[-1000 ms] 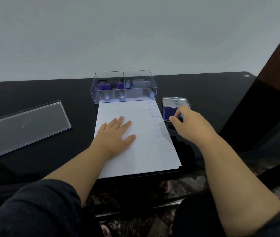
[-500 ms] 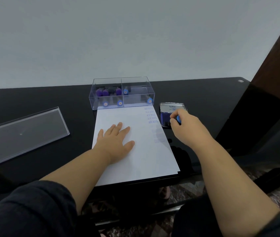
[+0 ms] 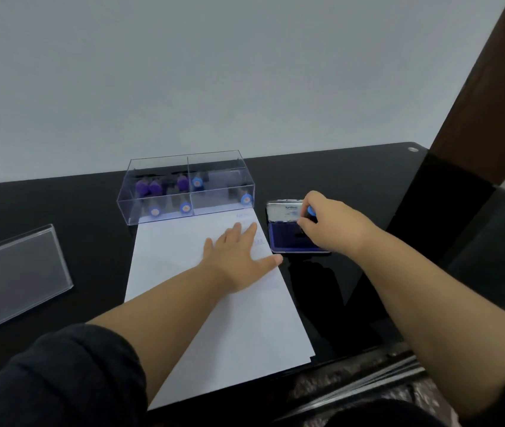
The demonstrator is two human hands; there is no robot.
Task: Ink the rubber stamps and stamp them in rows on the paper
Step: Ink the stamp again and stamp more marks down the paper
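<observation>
Our right hand [image 3: 331,224] pinched the stamp [image 3: 310,211] by its blue cap, fingers curled round it, and held it down over the blue ink pad [image 3: 288,241]; whether the rubber face was pressed into the ink we could not tell, since the fingers hid it. Half a second before, that hand sat at the pad's near edge; it had since moved further over the open tray, up toward the silver lid [image 3: 283,209], which we took to mean the stamp was being inked again for the next mark. Our left hand [image 3: 239,257] lay flat on the paper [image 3: 214,318], fingers straight and spread, and it had slid up and to the right, so that it now covered part of the faint blue marks [image 3: 243,215] near the top right corner. We judged that hand would have to clear off before the column could go on downward. The paper itself lay beside the pad, its top edge touching the clear box [image 3: 183,186] that held the other stamps [image 3: 152,188]. The box's lid [image 3: 14,278] lay well apart to the left on the black table [image 3: 353,180].
</observation>
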